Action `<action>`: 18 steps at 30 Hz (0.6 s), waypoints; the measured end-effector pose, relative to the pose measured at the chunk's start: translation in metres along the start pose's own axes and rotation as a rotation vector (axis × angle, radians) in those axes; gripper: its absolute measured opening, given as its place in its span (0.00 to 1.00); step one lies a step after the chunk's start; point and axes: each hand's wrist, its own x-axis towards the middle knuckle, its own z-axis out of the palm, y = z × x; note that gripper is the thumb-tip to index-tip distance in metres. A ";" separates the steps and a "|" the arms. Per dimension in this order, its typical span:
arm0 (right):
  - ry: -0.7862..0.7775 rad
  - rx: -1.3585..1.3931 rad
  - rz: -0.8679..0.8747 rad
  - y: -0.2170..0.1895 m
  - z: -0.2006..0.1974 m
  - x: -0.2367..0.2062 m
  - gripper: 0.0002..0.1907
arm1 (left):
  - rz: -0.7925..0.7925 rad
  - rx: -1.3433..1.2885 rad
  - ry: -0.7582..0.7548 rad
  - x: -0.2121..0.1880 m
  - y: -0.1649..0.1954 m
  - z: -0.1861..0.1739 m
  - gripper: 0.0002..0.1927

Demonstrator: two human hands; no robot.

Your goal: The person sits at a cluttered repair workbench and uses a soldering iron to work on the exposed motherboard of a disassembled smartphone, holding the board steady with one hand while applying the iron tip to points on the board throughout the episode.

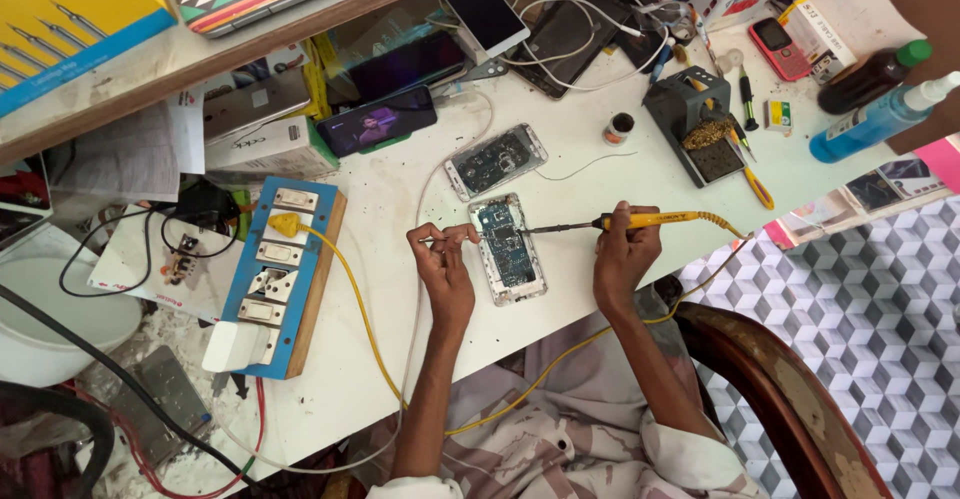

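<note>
Yellow soldering iron meets opened phone; switchboard lies left.

Opened phone lies between both hands, probably touching the left hand.

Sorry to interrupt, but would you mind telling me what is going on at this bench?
A person is soldering an opened phone that lies on the white table. The right hand holds a yellow soldering iron with its tip at the phone's board. The left hand pinches something thin, perhaps solder wire, at the phone's upper left edge. A second opened phone lies just beyond.
</note>
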 end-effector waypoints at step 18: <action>-0.001 0.018 0.034 0.000 -0.001 0.003 0.11 | 0.019 -0.016 -0.012 0.000 -0.001 -0.001 0.09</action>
